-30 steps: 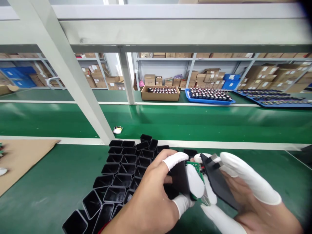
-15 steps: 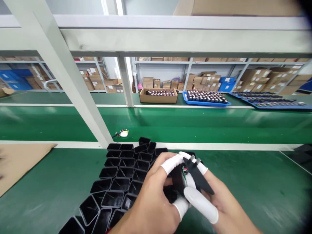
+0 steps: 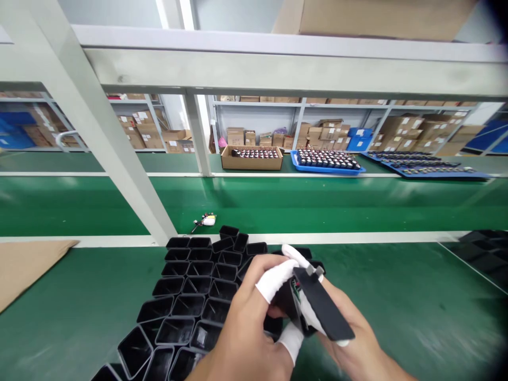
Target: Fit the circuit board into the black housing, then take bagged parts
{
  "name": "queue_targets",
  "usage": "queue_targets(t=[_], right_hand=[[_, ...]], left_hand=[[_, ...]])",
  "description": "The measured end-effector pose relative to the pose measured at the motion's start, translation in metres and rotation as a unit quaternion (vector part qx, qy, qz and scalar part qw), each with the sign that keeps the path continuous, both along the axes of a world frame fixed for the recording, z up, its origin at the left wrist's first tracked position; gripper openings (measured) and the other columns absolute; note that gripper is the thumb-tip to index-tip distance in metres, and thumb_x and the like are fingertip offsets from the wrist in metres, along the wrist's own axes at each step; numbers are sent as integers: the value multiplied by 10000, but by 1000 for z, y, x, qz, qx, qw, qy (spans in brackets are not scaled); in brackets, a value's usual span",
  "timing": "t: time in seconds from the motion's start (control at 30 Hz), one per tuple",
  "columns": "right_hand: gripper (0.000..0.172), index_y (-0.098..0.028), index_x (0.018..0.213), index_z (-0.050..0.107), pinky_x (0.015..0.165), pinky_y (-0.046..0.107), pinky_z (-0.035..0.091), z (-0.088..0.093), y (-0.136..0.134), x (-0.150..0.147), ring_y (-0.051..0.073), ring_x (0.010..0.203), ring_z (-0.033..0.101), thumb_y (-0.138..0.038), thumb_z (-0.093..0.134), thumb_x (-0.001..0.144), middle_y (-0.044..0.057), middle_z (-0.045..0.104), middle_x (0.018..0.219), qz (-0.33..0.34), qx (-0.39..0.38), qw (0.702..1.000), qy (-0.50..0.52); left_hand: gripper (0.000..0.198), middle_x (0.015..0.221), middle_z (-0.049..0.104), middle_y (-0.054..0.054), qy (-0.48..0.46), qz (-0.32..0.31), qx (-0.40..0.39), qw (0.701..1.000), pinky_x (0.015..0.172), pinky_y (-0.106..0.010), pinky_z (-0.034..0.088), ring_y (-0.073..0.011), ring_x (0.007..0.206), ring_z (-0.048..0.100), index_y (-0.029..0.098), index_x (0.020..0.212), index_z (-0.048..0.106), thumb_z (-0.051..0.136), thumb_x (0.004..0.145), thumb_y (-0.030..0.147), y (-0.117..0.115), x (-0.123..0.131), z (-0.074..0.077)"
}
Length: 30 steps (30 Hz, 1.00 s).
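Note:
My left hand (image 3: 250,323), with white finger cots on thumb and forefinger, is closed around a black plastic case (image 3: 284,297). In its opening, a bit of green circuit board (image 3: 295,288) and a white part show. My right hand (image 3: 353,323) grips a flat black plug cover (image 3: 326,307) with two metal prongs at its upper end. The cover is tilted against the case, with a gap between them along the facing side. Some right fingertips are hidden behind the cover. Several empty black cases (image 3: 188,304) stand in rows beside my left hand.
A wired circuit assembly (image 3: 208,219) lies on the green belt (image 3: 278,203) beyond the rail. Farther back are a cardboard box (image 3: 252,160) and a blue tray (image 3: 327,168) of small parts. A slanted white post (image 3: 107,137) rises at left; black pieces (image 3: 484,259) lie at right.
The cover has come closer to lining up with the case, and the gap has narrowed. My right thumb has moved off the gap and behind the cover. The view has shifted slightly.

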State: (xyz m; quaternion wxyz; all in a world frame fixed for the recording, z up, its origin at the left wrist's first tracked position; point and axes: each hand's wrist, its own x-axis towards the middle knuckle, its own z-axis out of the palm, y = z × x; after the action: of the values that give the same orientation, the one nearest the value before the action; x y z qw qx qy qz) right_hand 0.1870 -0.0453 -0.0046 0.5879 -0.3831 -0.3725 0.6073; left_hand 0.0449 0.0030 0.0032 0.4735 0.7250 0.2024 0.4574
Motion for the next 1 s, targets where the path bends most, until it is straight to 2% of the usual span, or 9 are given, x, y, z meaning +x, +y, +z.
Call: queue_targets(t=[0.23, 0.4, 0.53, 0.6, 0.7, 0.77, 0.83, 0.9, 1.0], right_hand=[[512, -345, 1156, 751, 1035, 415, 482, 0, 2, -5, 295, 1108, 664, -518, 877, 690, 38, 744, 1142, -69, 2, 997, 30], [442, -332, 1191, 736, 987, 382, 513, -13, 5, -8, 283, 1093, 665, -512, 797, 792, 41, 732, 1155, -85, 29, 995, -29], [454, -265, 1188, 743, 1016, 459, 505, -16, 14, 3, 318, 1063, 679, -549, 743, 834, 67, 754, 1074, -52, 14, 998, -38], [430, -263, 1162, 752, 1016, 460, 515, -16, 15, 12, 305, 1053, 687, -577, 679, 877, 71, 756, 1063, -83, 37, 994, -57], [273, -332, 1162, 736, 869, 323, 600, -21, 7, 21, 232, 954, 718, -404, 712, 900, 38, 752, 1062, -182, 136, 951, -210], [410, -356, 1215, 707, 820, 274, 611, -28, -1, 22, 216, 920, 724, -247, 788, 828, 28, 741, 1101, -210, 188, 903, -325], [521, -346, 1265, 686, 904, 309, 596, -36, -7, 19, 243, 988, 714, -196, 817, 784, 40, 723, 1177, -217, 203, 878, -376], [473, -340, 1273, 686, 966, 343, 574, -39, -9, 17, 262, 1060, 698, -253, 799, 821, 47, 716, 1209, -237, 158, 898, -334], [303, -328, 1226, 715, 889, 349, 610, -32, -7, 22, 250, 1018, 716, -370, 695, 927, 64, 737, 1172, -207, 63, 970, -111]], left_hand=[[669, 1193, 530, 11, -2, -3, -11, 1000, 779, -192, 600, -148, 955, 652, 365, 1242, 532, 602, 733, -64, 0, 5, -2], [733, 1204, 550, -2, 32, 36, 71, 996, 784, -203, 578, -151, 944, 638, 350, 1302, 531, 567, 699, -65, -4, 4, -4], [627, 1209, 550, -1, 38, 33, -38, 998, 802, -227, 609, -168, 993, 649, 323, 1250, 569, 635, 737, -29, -1, 6, -3], [563, 1244, 533, -10, 24, 44, -102, 994, 845, -267, 626, -191, 1059, 641, 299, 1229, 576, 663, 757, 5, 1, 7, -2], [541, 1261, 520, -10, 29, 76, -113, 990, 846, -276, 634, -197, 1097, 628, 294, 1220, 574, 651, 759, 21, 4, 7, -6], [608, 1287, 516, -16, 58, 84, -82, 991, 854, -283, 633, -203, 1114, 626, 297, 1250, 563, 597, 730, -15, 5, 5, -11], [683, 1359, 497, -37, 107, 84, -31, 990, 940, -347, 610, -236, 1187, 600, 296, 1326, 525, 565, 726, -28, 4, 1, -16], [718, 1433, 466, -53, 135, 81, 37, 987, 1032, -418, 562, -270, 1263, 551, 310, 1424, 445, 592, 785, 17, 0, -1, -19], [778, 1461, 453, -23, 90, 65, 95, 989, 981, -352, 595, -245, 1239, 562, 378, 1495, 336, 626, 837, 79, -5, -3, -18]])
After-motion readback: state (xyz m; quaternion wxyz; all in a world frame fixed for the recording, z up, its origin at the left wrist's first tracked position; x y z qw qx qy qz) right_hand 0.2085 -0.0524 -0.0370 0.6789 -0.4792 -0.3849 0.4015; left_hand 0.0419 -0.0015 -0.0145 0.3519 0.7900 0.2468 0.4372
